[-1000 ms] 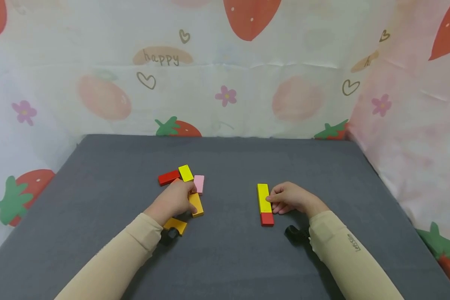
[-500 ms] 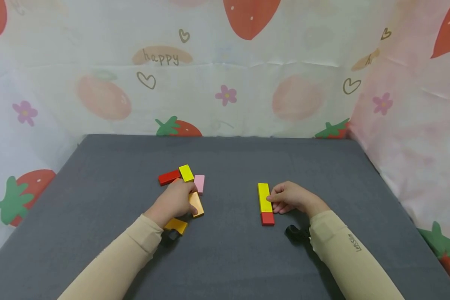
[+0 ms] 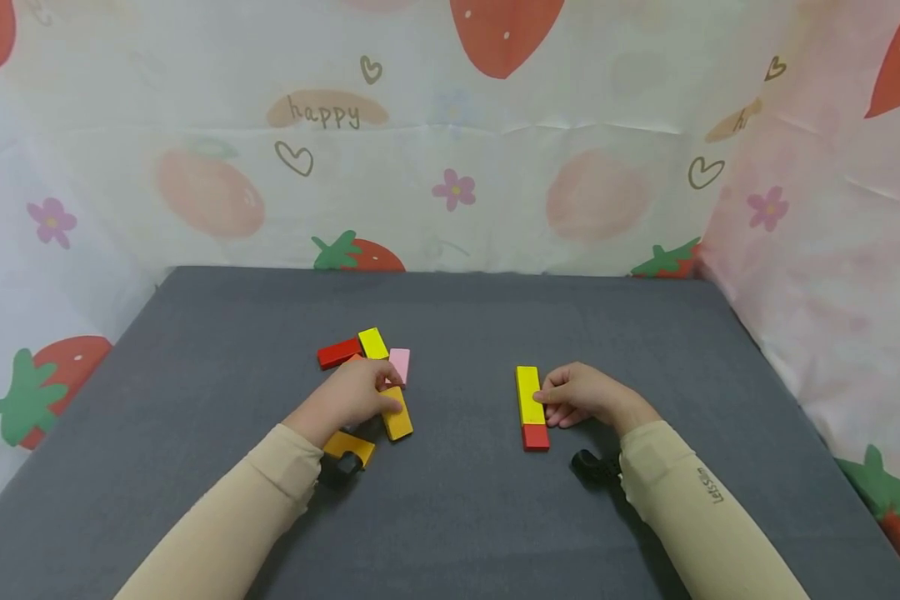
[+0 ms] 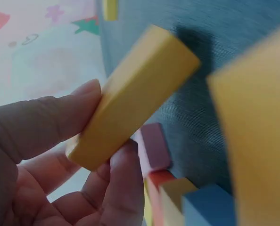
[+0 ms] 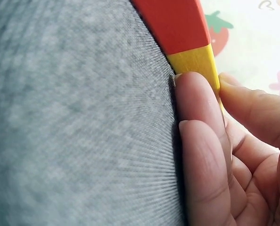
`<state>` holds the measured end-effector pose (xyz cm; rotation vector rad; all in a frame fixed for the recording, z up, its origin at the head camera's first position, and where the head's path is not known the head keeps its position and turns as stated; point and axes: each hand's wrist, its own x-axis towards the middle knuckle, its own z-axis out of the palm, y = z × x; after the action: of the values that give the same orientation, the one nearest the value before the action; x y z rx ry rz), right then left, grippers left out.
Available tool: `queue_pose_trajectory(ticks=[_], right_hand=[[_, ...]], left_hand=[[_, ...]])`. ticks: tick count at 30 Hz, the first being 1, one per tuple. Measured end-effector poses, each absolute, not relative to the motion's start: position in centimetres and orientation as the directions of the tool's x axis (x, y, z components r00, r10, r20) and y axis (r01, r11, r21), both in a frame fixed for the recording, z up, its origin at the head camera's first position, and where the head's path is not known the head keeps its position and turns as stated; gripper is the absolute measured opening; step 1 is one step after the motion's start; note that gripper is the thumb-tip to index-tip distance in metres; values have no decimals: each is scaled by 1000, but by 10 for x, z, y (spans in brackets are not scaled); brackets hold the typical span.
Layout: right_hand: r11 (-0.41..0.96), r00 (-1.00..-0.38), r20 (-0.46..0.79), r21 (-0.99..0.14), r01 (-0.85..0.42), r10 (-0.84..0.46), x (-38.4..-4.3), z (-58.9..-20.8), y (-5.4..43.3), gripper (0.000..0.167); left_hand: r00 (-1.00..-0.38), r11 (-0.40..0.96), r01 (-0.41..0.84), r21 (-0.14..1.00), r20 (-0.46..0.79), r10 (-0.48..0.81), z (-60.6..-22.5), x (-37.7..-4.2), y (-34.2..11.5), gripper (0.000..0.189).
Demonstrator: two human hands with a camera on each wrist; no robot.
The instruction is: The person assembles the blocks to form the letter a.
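Observation:
My left hand [image 3: 352, 393] pinches an orange-yellow wooden block [image 3: 397, 419] between thumb and fingers. In the left wrist view this block [image 4: 130, 99] is held at a slant, with its shadow on the cloth beyond. Just past those fingers lie a pink block [image 3: 399, 365], a yellow block [image 3: 372, 342] and a red block [image 3: 338, 353]. My right hand [image 3: 588, 396] holds a yellow block [image 3: 528, 395] on the table, thumb on its top and curled fingers along its side. A red block [image 3: 536, 437] sits in line against its near end.
Another orange-yellow block [image 3: 348, 448] lies under the left wrist, beside a black wrist camera [image 3: 347, 464]. The left wrist view also shows a blue block [image 4: 210, 207], hidden from above by the hand. Grey cloth [image 3: 450, 517] covers the table, backed by a printed curtain [image 3: 495, 133].
The orange-yellow block in my left hand tilted, its top turning paler then darker, and shifted slightly right and nearer. The left thumb moved over its top. My right hand stayed put.

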<state>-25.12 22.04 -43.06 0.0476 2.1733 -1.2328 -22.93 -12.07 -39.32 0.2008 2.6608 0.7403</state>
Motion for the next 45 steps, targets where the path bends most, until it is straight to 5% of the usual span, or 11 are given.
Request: queue_pose_trajectory(ticks=[14,33,45], right_hand=[[558,-798,-532,-768,315,-282,-250,-427,222,21],[570,-796,-553,-747,343,-246,-253,-430,222,21],[561,-801,-533,-765,317,-274,-251,-429,221,19]], left_hand=[[-929,669,18,743,-235,285,-388,-251,-88,13],[-941,539,-107,835,-261,218,-410,-281,-31,19],[-947,608,-96,788,-260,188,-424,-286,-20,30]])
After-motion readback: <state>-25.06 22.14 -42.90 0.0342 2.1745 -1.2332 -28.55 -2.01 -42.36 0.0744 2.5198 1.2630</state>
